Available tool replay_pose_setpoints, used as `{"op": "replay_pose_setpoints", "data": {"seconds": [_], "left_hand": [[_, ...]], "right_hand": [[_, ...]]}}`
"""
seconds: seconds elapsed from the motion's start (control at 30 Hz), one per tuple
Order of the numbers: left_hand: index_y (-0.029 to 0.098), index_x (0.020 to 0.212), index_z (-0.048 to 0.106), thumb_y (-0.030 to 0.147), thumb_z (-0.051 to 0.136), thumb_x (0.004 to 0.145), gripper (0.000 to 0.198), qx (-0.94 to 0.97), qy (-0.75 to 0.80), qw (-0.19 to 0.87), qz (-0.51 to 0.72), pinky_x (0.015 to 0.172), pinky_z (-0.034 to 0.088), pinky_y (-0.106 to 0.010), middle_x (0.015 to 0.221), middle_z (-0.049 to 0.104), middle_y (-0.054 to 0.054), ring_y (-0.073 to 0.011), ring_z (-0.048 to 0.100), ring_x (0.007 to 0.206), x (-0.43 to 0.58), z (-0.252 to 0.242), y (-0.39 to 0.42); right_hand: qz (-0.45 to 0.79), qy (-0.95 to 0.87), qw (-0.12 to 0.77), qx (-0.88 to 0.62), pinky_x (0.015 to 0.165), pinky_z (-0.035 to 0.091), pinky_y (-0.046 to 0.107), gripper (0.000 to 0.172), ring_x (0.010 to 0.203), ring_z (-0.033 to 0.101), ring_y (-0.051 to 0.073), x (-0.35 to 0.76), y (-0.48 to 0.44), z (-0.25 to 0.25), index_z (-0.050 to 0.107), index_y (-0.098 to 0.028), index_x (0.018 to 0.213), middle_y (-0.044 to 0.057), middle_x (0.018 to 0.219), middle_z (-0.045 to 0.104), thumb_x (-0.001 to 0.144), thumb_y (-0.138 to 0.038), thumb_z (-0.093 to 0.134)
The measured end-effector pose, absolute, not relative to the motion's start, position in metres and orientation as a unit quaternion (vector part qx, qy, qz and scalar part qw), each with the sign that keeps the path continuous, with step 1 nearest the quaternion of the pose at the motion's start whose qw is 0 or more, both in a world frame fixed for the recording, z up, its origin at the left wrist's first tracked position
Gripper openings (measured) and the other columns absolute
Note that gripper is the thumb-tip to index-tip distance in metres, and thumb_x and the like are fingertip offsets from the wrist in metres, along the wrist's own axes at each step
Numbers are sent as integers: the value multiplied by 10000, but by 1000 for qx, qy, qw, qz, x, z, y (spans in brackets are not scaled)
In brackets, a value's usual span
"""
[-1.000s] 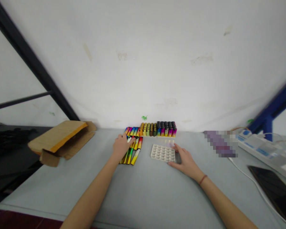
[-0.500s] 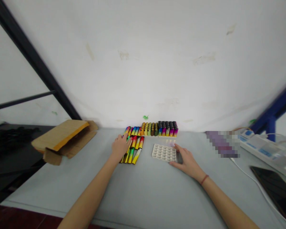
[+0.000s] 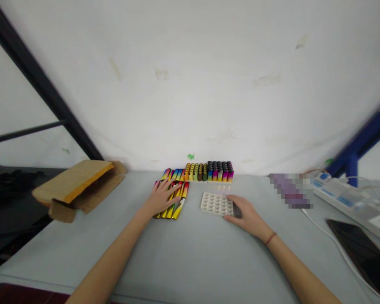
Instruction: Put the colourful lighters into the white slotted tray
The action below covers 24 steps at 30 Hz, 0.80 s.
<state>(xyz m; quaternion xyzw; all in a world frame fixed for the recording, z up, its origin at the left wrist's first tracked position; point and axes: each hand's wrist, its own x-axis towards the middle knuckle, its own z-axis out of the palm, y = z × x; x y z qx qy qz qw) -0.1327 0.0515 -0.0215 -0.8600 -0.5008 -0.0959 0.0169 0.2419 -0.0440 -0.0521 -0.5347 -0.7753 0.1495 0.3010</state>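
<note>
The hands are well apart on the table (image 3: 193, 261): the left hand (image 3: 161, 198) lies spread over rainbow-coloured lighters (image 3: 179, 205), whose long axes run toward the table's near edge, and the right hand (image 3: 248, 217) sits at the right edge of the white tray (image 3: 215, 204) (gripping it or not, hard to tell).

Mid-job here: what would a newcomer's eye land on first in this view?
Rainbow-coloured lighters come first: one batch lies under the spread left hand mid-bench, a neat row behind it. To their right, the right hand sits beside a white dimpled tray; a brown cardboard envelope lies at far left.
</note>
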Motion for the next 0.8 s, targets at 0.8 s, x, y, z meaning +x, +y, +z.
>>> {"op": "replay_pose_setpoints", "data": {"seconds": [0.8], "left_hand": [[195, 1273, 615, 198, 470, 995, 314, -900, -369, 132, -193, 978, 469, -397, 1284, 664, -101, -238, 573, 1194, 86, 8, 57]], "right_hand": [[-26, -696, 138, -705, 1011, 538, 462, 375, 1120, 708, 350, 337, -34, -39, 730, -138, 1222, 206, 1309, 680, 934, -269, 529]]}}
